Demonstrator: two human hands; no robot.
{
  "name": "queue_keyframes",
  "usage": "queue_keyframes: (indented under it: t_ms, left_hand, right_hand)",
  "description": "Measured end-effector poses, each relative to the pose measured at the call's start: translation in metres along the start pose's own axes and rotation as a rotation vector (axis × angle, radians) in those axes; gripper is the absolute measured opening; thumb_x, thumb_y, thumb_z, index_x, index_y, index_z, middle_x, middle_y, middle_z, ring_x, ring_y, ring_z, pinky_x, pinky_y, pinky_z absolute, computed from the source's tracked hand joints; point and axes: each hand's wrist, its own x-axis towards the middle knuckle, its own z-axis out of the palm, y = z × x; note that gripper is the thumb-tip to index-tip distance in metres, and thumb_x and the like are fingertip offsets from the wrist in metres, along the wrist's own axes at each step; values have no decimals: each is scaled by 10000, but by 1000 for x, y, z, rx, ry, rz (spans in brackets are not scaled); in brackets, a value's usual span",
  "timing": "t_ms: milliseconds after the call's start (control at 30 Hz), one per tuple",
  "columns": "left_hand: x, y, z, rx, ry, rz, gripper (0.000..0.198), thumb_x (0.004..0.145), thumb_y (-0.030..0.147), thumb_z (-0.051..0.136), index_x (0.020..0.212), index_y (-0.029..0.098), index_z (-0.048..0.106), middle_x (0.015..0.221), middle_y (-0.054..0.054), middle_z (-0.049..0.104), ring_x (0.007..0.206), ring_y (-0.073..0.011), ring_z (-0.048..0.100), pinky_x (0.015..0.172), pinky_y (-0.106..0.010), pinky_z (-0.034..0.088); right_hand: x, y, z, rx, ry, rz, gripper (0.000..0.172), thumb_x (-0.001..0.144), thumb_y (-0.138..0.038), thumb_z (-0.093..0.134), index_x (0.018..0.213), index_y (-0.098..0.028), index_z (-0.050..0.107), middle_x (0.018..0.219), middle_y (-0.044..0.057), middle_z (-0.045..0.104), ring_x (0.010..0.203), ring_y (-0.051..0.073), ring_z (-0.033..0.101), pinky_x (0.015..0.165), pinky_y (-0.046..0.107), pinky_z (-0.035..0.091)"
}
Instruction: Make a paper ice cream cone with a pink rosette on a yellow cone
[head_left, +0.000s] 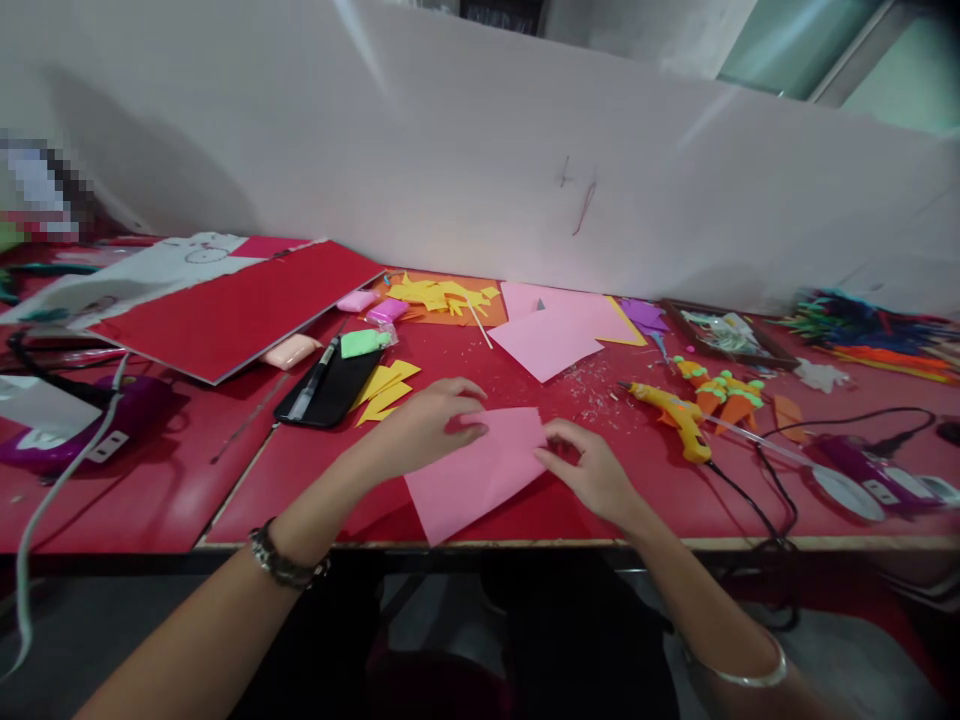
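A pink sheet of craft paper lies near the front edge of the red table, slightly turned. My left hand rests over its upper left part, thumb and fingers curved but apart. At the sheet's right edge, my right hand has thumb and fingertips closed on the paper near the upper corner. Beyond it lies another cut pink sheet. Yellow paper pieces sit left of my left hand, beside a black phone with a pen on it.
A yellow glue gun lies on the right, its cord trailing over the table edge. Near it are orange carrot-like shapes and a tray. Yellow scraps, clay packets and a red board lie further back.
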Motion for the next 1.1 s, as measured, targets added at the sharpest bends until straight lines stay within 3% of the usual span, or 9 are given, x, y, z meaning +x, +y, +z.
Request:
queue_keyframes:
  t_ms: [133, 200, 333, 433, 533, 700, 867, 967, 1100]
  left_hand:
    - [-27, 7, -9, -21, 76, -72, 513, 749, 410, 524, 1216, 234, 405, 1180, -53, 513, 1061, -194, 480, 890, -315, 392]
    - [-43, 5, -8, -35, 20, -88, 580, 743, 402, 541, 1268, 256, 343, 1252, -55, 462, 1130, -200, 434, 926, -320, 371]
    - [-62, -3, 6, 18, -237, 2, 452, 776, 262, 506, 1222, 293, 441, 1216, -38, 503, 1098, -187, 465, 918, -308, 380]
    - [-65, -8, 13, 18, -284, 46, 391, 796, 157, 429, 1131, 322, 542, 1167, -22, 549, 1058, -172, 499, 912, -309, 382]
    - [-67, -9, 16, -56, -253, 42, 365, 797, 151, 420, 1078, 316, 585, 1127, -23, 577, 1020, -161, 524, 885, -286, 402]
    - [-72, -8, 25, -16, -138, -163, 265, 828, 331, 426, 936, 253, 655, 1011, -46, 617, 916, -176, 559, 777, -263, 448]
    - [-69, -10, 31, 89, -97, -382, 384, 827, 430, 386, 715, 204, 676, 899, -55, 624, 732, -162, 584, 615, -235, 436]
    - [-65, -12, 32, 218, -84, -445, 392, 817, 449, 388, 685, 192, 652, 778, -44, 598, 609, -140, 554, 540, -235, 390]
    - [-59, -13, 35, 356, -76, -463, 391, 823, 444, 367, 661, 178, 602, 847, -32, 564, 570, -107, 519, 509, -234, 327]
  right_hand:
    - [-16, 7, 8, 85, 240, 103, 130, 781, -319, 506, 749, -195, 530, 691, 6, 547, 669, 138, 510, 635, 265, 420]
    - [-26, 8, 7, 85, 271, 80, 118, 781, -315, 511, 754, -204, 542, 717, 16, 565, 701, 150, 526, 667, 283, 426]
    - [-42, 6, 0, 61, 43, -71, 96, 796, -283, 492, 833, -237, 567, 891, 50, 605, 885, 185, 536, 818, 346, 399]
    - [-46, 8, -7, 36, -133, -96, 141, 778, -345, 516, 872, -263, 582, 973, 57, 607, 939, 205, 527, 857, 379, 376]
    - [-45, 12, -8, 7, -229, -61, 170, 786, -369, 505, 887, -282, 610, 1020, 46, 603, 974, 204, 515, 886, 385, 358]
    - [-40, 15, -3, -93, -206, 48, 223, 830, -325, 444, 730, -250, 629, 944, 45, 599, 945, 192, 507, 862, 364, 366]
    - [-29, 12, 3, -189, -192, 108, 266, 848, -338, 399, 717, -221, 598, 863, 50, 575, 823, 174, 525, 730, 312, 393]
    - [-24, 10, 10, -341, -154, 130, 299, 845, -332, 396, 604, -195, 509, 698, 25, 529, 671, 148, 492, 641, 290, 364]
    - [-23, 10, 19, -483, -64, 149, 321, 837, -340, 398, 556, -189, 432, 627, 9, 468, 602, 129, 441, 598, 271, 322]
